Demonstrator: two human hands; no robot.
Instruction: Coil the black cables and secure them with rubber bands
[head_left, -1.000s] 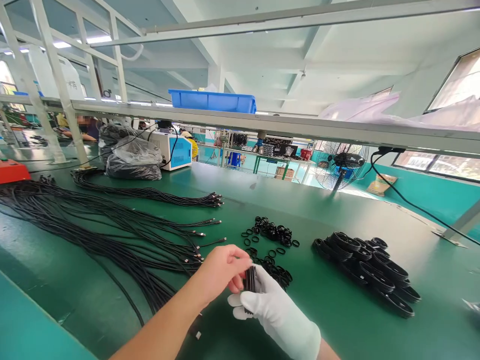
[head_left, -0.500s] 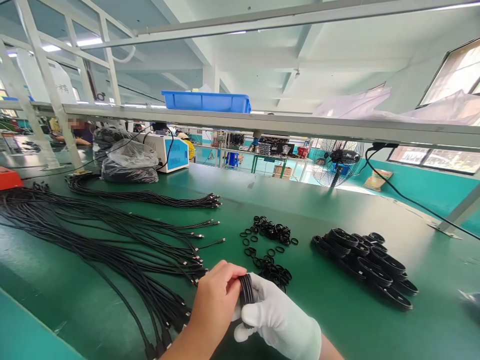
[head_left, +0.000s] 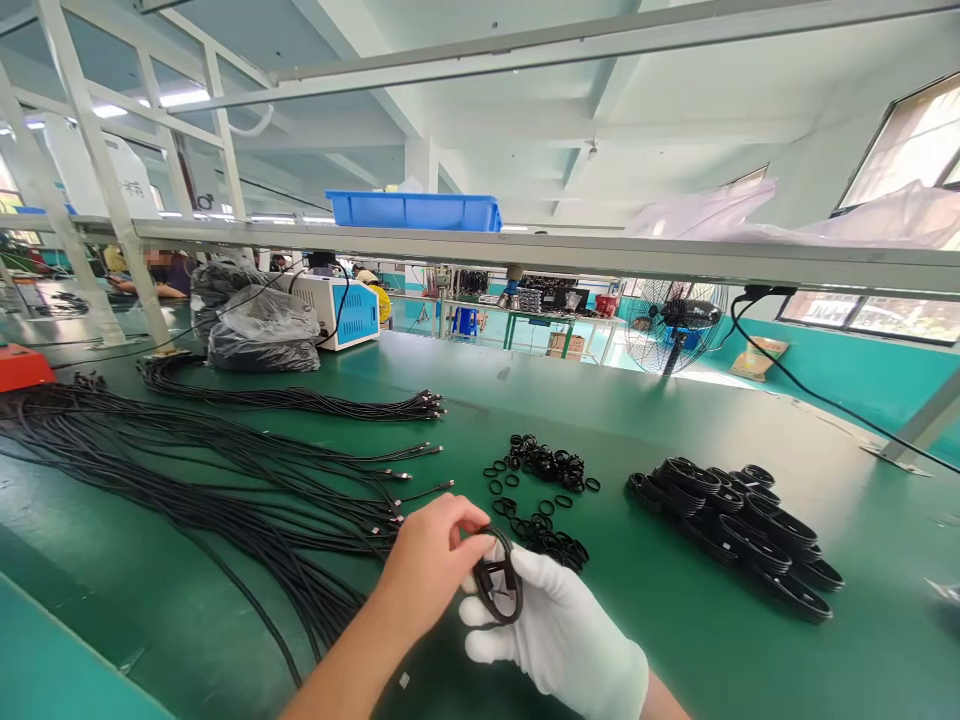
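A coiled black cable (head_left: 498, 590) is held between my two hands above the near part of the table, its loop facing me. My bare left hand (head_left: 439, 550) pinches the coil's upper edge between thumb and fingers. In a white glove, my right hand (head_left: 559, 620) grips the coil from its right side. Long straight black cables (head_left: 225, 480) with metal plugs lie left of my hands. Just beyond my right hand are small black rings (head_left: 551, 465) in loose heaps. Finished-looking cable coils (head_left: 739, 525) are piled to the right.
A white and blue machine (head_left: 337, 310) and bagged black goods (head_left: 262, 325) stand at the back left. Overhead runs a shelf (head_left: 570, 248) with a blue tray (head_left: 412, 210). A fan (head_left: 675, 320) stands beyond the table (head_left: 750, 420). An orange-red object (head_left: 22, 367) sits at far left.
The coil has turned from edge-on to showing its open loop. My left hand has shifted slightly up and left, still on the coil; my right hand keeps its hold.
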